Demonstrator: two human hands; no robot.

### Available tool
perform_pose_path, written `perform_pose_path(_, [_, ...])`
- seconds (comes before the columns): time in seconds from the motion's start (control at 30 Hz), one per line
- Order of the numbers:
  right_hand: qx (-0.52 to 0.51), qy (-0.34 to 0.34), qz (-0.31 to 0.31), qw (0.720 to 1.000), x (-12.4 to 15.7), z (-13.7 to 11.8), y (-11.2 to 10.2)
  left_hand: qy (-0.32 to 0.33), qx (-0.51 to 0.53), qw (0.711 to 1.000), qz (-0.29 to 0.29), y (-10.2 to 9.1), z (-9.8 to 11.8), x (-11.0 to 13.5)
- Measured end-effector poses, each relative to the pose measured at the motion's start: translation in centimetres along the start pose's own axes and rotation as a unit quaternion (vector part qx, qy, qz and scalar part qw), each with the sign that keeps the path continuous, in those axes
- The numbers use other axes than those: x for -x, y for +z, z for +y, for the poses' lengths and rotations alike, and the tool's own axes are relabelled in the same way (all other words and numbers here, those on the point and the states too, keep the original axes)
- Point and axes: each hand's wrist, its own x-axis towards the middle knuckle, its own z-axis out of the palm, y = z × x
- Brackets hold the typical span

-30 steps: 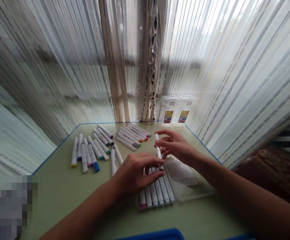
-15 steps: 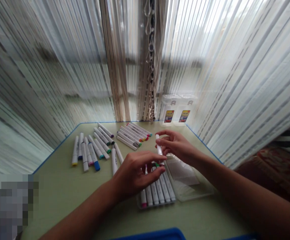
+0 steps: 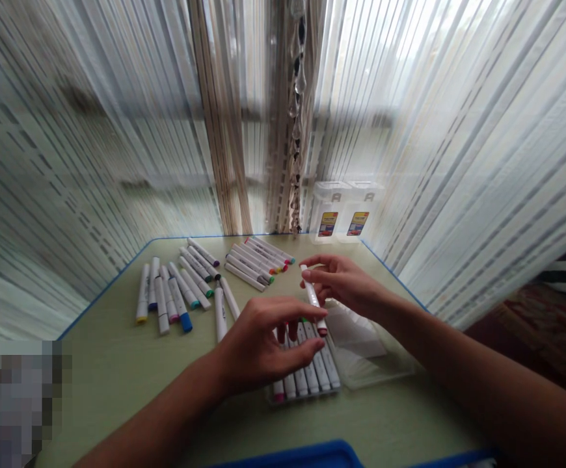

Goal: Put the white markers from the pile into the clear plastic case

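My right hand (image 3: 345, 284) pinches a white marker (image 3: 311, 298) near its upper end, the marker's dark red tip pointing down. My left hand (image 3: 262, 341) touches that lower end with index finger and thumb, hovering over a clear case (image 3: 312, 383) in which several white markers lie side by side. The case's open clear lid (image 3: 365, 354) lies flat to the right, under my right wrist.
Loose markers with coloured caps lie in groups on the green table (image 3: 117, 370): one group at the left (image 3: 163, 299), another at the back (image 3: 256, 257). Two white containers (image 3: 344, 211) with labels stand at the back by the curtains. A blue edge (image 3: 307, 455) shows at the front.
The marker in my right hand has tilted and come down slightly toward the case. My left fingers have lifted off the row of markers to meet its lower tip.
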Motion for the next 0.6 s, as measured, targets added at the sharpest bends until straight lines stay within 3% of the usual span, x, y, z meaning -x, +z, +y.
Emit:
perform_pose_path(0.23, [0.085,0.040,-0.067,0.993,0.1,-1.8,-2.4,0.009,-0.050,0.998,-0.028,-0.3,0.4,0.1])
perform_pose_path(0.43, [0.181,0.073,-0.118,0.974,-0.2,-2.1,-4.1,0.062,-0.095,0.981,-0.159,1.1,0.7,0.1])
perform_pose_path(0.6, [0.220,0.093,-0.147,0.960,-0.4,-2.1,-4.5,0.083,-0.120,0.966,-0.214,1.8,0.9,0.2])
